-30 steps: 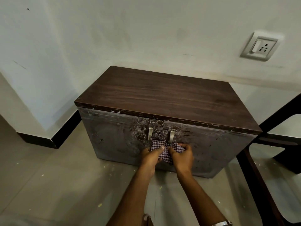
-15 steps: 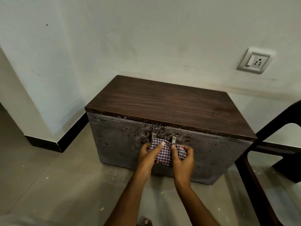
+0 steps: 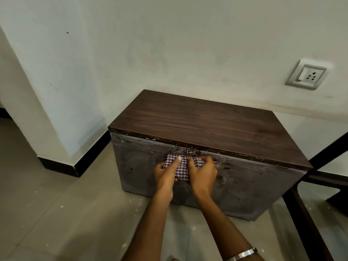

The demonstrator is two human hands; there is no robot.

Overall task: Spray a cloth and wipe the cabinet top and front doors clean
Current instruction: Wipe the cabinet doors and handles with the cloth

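Observation:
A low cabinet with a dark wood top (image 3: 207,127) stands against the wall. Its two grey front doors (image 3: 250,185) are streaked and smeared. A checked cloth (image 3: 181,166) is pressed flat on the doors at the centre seam, just under the top edge, covering the two handles. My left hand (image 3: 166,173) holds the cloth's left side and my right hand (image 3: 202,171) holds its right side, both pressing it against the doors. No spray bottle is in view.
A wall corner with black skirting (image 3: 75,166) juts out left of the cabinet. A dark chair frame (image 3: 308,210) stands close on the right. A switch socket (image 3: 307,76) sits on the wall. The tiled floor (image 3: 66,213) is speckled with small flecks.
Both hands have slid the cloth upward on the doors, from below the handles to over them. The camera has shifted, so the cabinet sits further right in view.

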